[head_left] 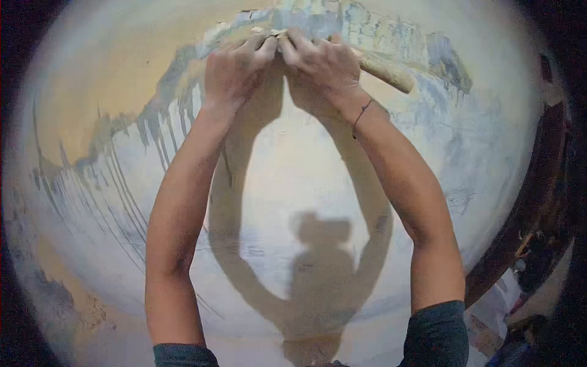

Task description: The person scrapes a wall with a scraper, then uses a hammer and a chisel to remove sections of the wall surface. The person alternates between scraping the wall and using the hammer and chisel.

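Note:
Both arms reach up to a large painted surface (293, 165) with yellow, pale blue and grey paint and long grey drips. My left hand (237, 66) is closed against its upper part, fingertips curled together, with small whitish bits by them. Close beside it, my right hand (324, 64) is closed too, its knuckles forward. From the right hand a tan, round wooden handle (388, 74) sticks out to the lower right. The tool's other end is hidden behind the fingers. Pale powder or paint coats the fingers of both hands. Whether the left fingers also grip the tool cannot be seen.
Thick, cracked paint or plaster (385, 37) covers the surface above and right of the hands. A dark reddish-brown beam (520, 202) runs down the right side. Below it lie blurred clutter and a whitish sheet (498, 300). My shadow (321, 269) falls across the painted surface.

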A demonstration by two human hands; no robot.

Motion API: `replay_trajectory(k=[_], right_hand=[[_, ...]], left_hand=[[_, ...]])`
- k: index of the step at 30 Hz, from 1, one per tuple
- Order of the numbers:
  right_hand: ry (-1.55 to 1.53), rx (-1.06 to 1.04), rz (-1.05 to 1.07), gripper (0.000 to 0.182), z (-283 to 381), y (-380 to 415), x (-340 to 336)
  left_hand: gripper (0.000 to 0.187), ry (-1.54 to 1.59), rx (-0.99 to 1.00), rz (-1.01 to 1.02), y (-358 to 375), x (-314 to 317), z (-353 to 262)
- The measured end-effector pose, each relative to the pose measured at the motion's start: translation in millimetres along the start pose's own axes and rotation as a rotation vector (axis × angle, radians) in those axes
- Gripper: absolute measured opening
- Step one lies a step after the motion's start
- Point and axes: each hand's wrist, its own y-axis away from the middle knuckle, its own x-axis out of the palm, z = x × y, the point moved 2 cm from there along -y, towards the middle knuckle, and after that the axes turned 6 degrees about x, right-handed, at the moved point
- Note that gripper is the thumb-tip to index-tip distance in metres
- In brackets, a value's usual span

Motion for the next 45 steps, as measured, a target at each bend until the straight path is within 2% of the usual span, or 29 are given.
replay_trajectory(k=[1,3,5,9,11,13,15,16,18,19,20,21,22,23,24,25,26,27,29,30,34,36,37,39,40,45], right_hand=[[-0.003,-0.009,0.002,0.015,3.4,-2.9,2.5],[-0.020,-0.049,-0.141,0.015,12.7,-11.0,5.6],[0.000,-0.061,-0.113,0.016,12.0,-17.0,12.9],[-0.058,-0.063,0.000,0.017,1.4,-38.2,-2.0],[-0.068,-0.022,0.142,0.016,-2.0,-51.8,-5.4],[-0.038,-0.050,0.105,0.019,-10.2,-50.7,20.8],[0.055,-0.253,-0.539,0.026,-15.7,-50.7,12.8],[0.055,-0.259,-0.549,0.026,-14.4,-58.5,17.2],[-0.042,0.083,0.003,0.033,-12.2,-79.2,28.9],[-0.042,0.084,0.005,0.033,-14.4,-87.8,36.9],[-0.004,0.087,0.075,0.034,-21.1,-97.6,52.6],[0.031,0.091,0.151,0.035,-23.3,-98.8,58.3],[0.073,0.063,-0.005,0.027,-22.8,-93.0,58.4],[0.068,0.067,0.004,0.027,-19.9,-87.0,49.3],[0.047,0.108,0.044,0.024,-15.7,-80.5,34.8],[0.024,0.147,0.081,0.021,-10.6,-73.3,19.2],[0.099,0.043,-0.067,0.016,-9.6,-48.7,7.7],[0.101,0.047,-0.071,0.016,-11.8,-39.2,11.3],[0.090,-0.191,-0.234,0.009,-7.4,-25.9,9.2],[0.036,-0.098,-0.148,0.009,-2.0,-21.9,3.8],[0.135,-0.111,-0.082,0.010,-6.1,-31.4,25.8],[0.180,-0.124,-0.310,0.008,-12.0,-42.3,32.6],[0.187,-0.124,-0.316,0.008,-15.4,-46.6,36.8],[0.021,-0.044,0.007,0.019,-19.1,-71.1,26.0],[-0.090,0.087,0.152,0.023,-21.8,-79.1,25.6],[-0.071,0.081,0.064,0.021,-28.8,-85.1,27.4]], left_hand=[[0.013,0.004,-0.028,-0.075,9.5,-1.8,1.7],[0.014,0.002,-0.055,-0.080,13.8,-3.0,5.9],[0.013,0.028,-0.117,-0.088,9.6,-0.6,11.6],[0.017,0.027,-0.105,-0.078,-12.6,32.4,34.6],[0.017,0.115,-0.109,-0.103,-21.7,15.1,30.0],[0.022,0.299,-0.107,-0.129,-30.0,-7.6,19.9],[0.018,0.253,-0.118,-0.128,-35.7,1.1,24.8],[0.018,0.206,-0.138,-0.123,-39.1,4.8,29.5],[0.018,0.194,-0.111,-0.095,-56.0,7.0,40.8],[0.019,0.189,-0.082,-0.069,-63.4,5.6,44.4],[0.019,0.107,0.039,-0.125,-69.0,-1.0,42.1],[0.019,0.115,0.039,-0.122,-72.6,-10.2,38.8],[0.019,0.147,-0.065,-0.018,-76.0,-17.6,37.8],[0.019,0.179,-0.167,0.095,-75.4,-21.9,36.6],[0.019,0.178,-0.167,0.101,-66.9,-15.2,40.3],[0.019,0.044,-0.111,0.056,-50.2,-1.8,46.0],[0.020,-0.085,-0.049,0.013,-34.5,8.6,47.4],[0.020,-0.089,-0.045,0.011,-22.9,7.9,43.9],[0.023,0.047,-0.011,-0.017,3.1,8.1,29.9],[0.025,-0.020,-0.026,-0.035,5.6,11.8,28.6],[0.028,0.026,0.017,-0.123,-10.2,31.4,38.9],[0.013,-0.089,0.011,-0.126,-29.6,38.1,46.1],[0.013,-0.092,0.013,-0.135,-38.1,40.4,52.0],[0.024,0.049,0.018,-0.128,-52.4,42.6,66.0],[0.019,0.157,-0.022,-0.042,-69.9,0.0,36.3],[0.021,0.048,0.108,-0.005,-83.9,-8.1,38.3]])
